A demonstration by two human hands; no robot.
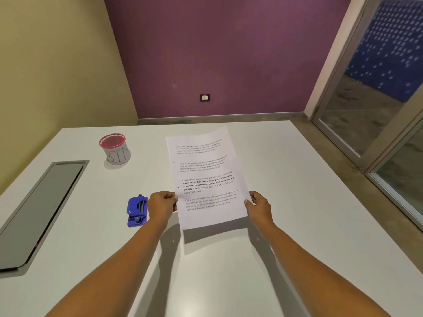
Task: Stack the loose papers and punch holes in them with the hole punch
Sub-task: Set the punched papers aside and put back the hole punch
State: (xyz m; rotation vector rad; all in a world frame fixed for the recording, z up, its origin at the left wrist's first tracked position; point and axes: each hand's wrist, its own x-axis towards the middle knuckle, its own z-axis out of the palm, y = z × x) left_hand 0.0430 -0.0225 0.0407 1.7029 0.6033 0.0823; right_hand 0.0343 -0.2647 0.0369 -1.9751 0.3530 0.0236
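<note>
I hold the white printed papers point(206, 175) above the white table point(286, 202), their near end raised and casting a shadow below. My left hand point(161, 205) pinches the papers' left edge and my right hand point(259, 208) pinches the right edge. A small dark hole shows near the left margin. How many sheets are in the stack cannot be told. The blue hole punch point(136, 211) lies on the table just left of my left hand, partly hidden behind it.
A pink-rimmed mesh cup point(114, 148) labelled BIN stands at the back left. A grey recessed panel point(39, 209) is set into the table's left side. A purple wall is beyond the far edge, and a glass door at the right.
</note>
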